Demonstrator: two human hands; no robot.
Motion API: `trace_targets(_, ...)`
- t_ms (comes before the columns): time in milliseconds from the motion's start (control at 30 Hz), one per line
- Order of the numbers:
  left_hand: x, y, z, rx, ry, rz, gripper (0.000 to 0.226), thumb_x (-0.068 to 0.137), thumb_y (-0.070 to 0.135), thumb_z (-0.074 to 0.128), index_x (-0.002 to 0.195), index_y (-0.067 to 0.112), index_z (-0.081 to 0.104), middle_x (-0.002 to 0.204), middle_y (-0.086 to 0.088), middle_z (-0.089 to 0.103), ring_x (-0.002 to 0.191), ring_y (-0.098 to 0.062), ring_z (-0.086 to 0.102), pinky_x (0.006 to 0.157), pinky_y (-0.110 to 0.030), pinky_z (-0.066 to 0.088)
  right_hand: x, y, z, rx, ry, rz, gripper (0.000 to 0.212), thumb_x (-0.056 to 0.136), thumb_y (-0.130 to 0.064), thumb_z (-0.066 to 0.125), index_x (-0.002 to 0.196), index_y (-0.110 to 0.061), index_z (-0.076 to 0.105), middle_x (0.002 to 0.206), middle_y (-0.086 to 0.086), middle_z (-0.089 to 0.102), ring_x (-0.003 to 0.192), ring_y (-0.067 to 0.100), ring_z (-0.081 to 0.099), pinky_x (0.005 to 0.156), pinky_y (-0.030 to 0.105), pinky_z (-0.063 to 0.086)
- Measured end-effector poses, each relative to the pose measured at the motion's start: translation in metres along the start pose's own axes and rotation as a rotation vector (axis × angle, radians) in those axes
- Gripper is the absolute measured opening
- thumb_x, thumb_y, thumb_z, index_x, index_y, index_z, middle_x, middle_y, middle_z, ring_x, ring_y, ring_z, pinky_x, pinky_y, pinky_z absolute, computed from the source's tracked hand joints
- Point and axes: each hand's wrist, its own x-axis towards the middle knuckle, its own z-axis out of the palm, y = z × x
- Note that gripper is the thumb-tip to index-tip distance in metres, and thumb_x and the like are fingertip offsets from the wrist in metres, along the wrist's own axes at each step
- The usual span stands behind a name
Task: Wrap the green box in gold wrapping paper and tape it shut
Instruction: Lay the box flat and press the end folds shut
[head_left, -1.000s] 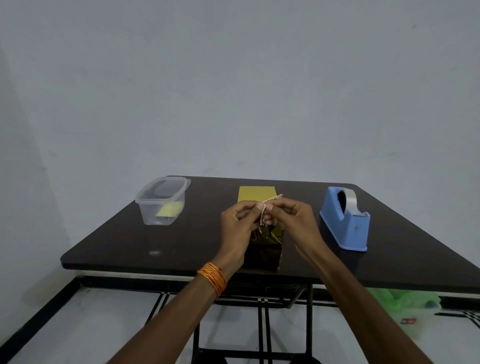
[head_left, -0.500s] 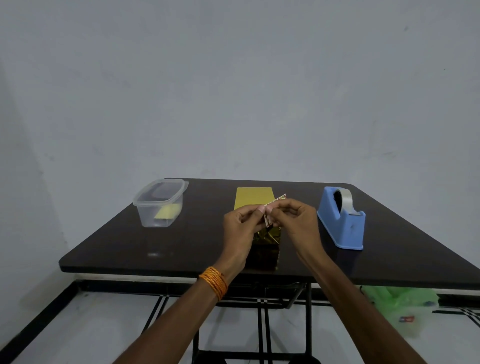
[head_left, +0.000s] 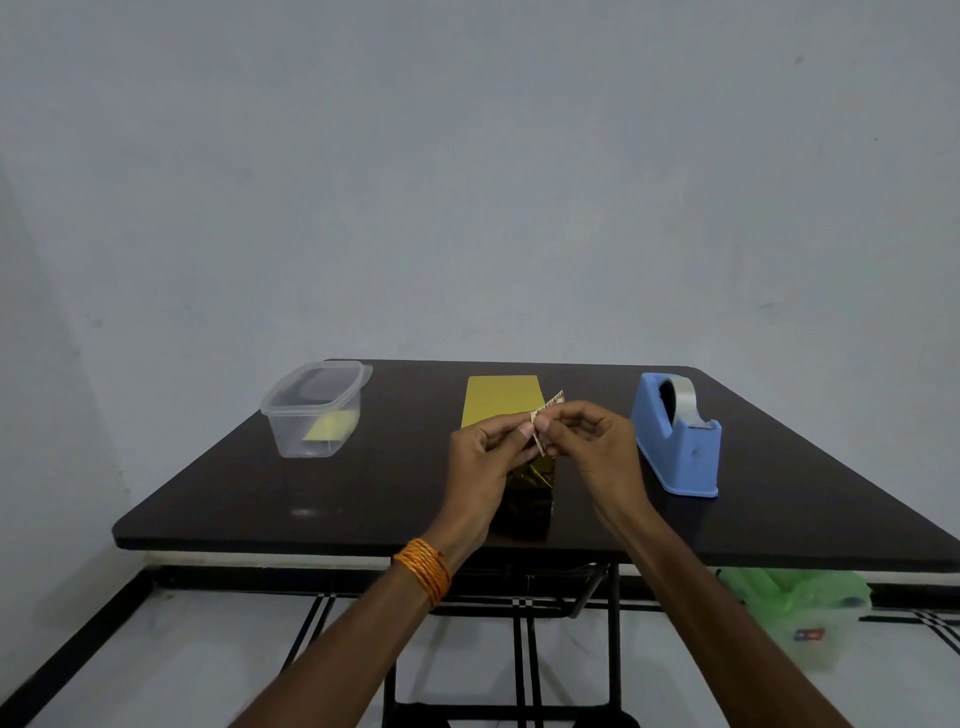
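Note:
A box wrapped in shiny gold paper (head_left: 530, 486) stands on the dark table (head_left: 363, 493), partly hidden behind my hands. Above it, my left hand (head_left: 488, 457) and my right hand (head_left: 587, 441) meet and both pinch a small patterned strip (head_left: 545, 418) between thumbs and fingertips. The strip sticks up to the right and hangs down a little between the fingers. A flat gold sheet (head_left: 501, 400) lies on the table just behind the hands. No green surface of the box shows.
A blue tape dispenser (head_left: 678, 441) with a clear roll stands to the right. A clear plastic tub (head_left: 314, 410) holding yellow paper sits at the left. A green plastic bag (head_left: 795, 597) lies on the floor under the table's right side.
Both hands stay together over the box; the pinched strip has been turned and folded slightly, its upper end now pointing up to the right.

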Motion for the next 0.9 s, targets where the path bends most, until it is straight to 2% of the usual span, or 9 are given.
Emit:
trace_targets(100, -0.0012, 0.0001, 0.0012, 0.002, -0.010, -0.003, 0.020, 0.094, 0.001, 0.061, 0.111, -0.003, 0.071, 0.104, -0.015, 0.075, 0.100, -0.023, 0.072, 0.079, -0.023, 0.058, -0.0013, 0.0000, -0.0012, -0.013, 0.007, 0.000, 0.006, 0.085, -0.003, 0.074, 0.090, 0.000, 0.074, 0.077, 0.011, 0.073, 0.063, 0.015, 0.062, 0.061, 0.024, 0.054)
trace_targets(367, -0.0043, -0.0001, 0.0022, 0.011, -0.037, -0.034, 0.017, 0.094, 0.002, 0.062, 0.108, 0.001, 0.073, 0.106, -0.013, 0.075, 0.103, -0.024, 0.071, 0.082, -0.025, 0.059, -0.0047, -0.0007, -0.0032, -0.032, 0.048, -0.001, 0.003, 0.083, -0.003, 0.076, 0.085, -0.001, 0.075, 0.075, 0.016, 0.072, 0.063, 0.018, 0.063, 0.056, 0.024, 0.054)
trace_targets(700, -0.0080, -0.0056, 0.0006, 0.009, -0.046, -0.045, 0.017, 0.095, 0.001, 0.060, 0.107, 0.000, 0.073, 0.103, -0.015, 0.075, 0.099, -0.027, 0.072, 0.079, -0.024, 0.058, -0.0059, -0.0011, -0.0088, -0.070, -0.028, 0.026, 0.005, 0.087, -0.003, 0.073, 0.087, 0.002, 0.073, 0.080, 0.025, 0.068, 0.071, 0.022, 0.063, 0.062, 0.027, 0.057)
trace_targets(900, -0.0089, -0.0088, 0.0016, 0.037, -0.058, -0.037, 0.021, 0.096, 0.000, 0.058, 0.112, -0.004, 0.070, 0.104, -0.019, 0.074, 0.100, -0.031, 0.071, 0.084, -0.028, 0.059, -0.0098, -0.0002, -0.0073, -0.069, 0.027, 0.068, 0.005, 0.087, -0.002, 0.072, 0.083, 0.002, 0.073, 0.083, 0.024, 0.069, 0.074, 0.024, 0.066, 0.068, 0.036, 0.061)
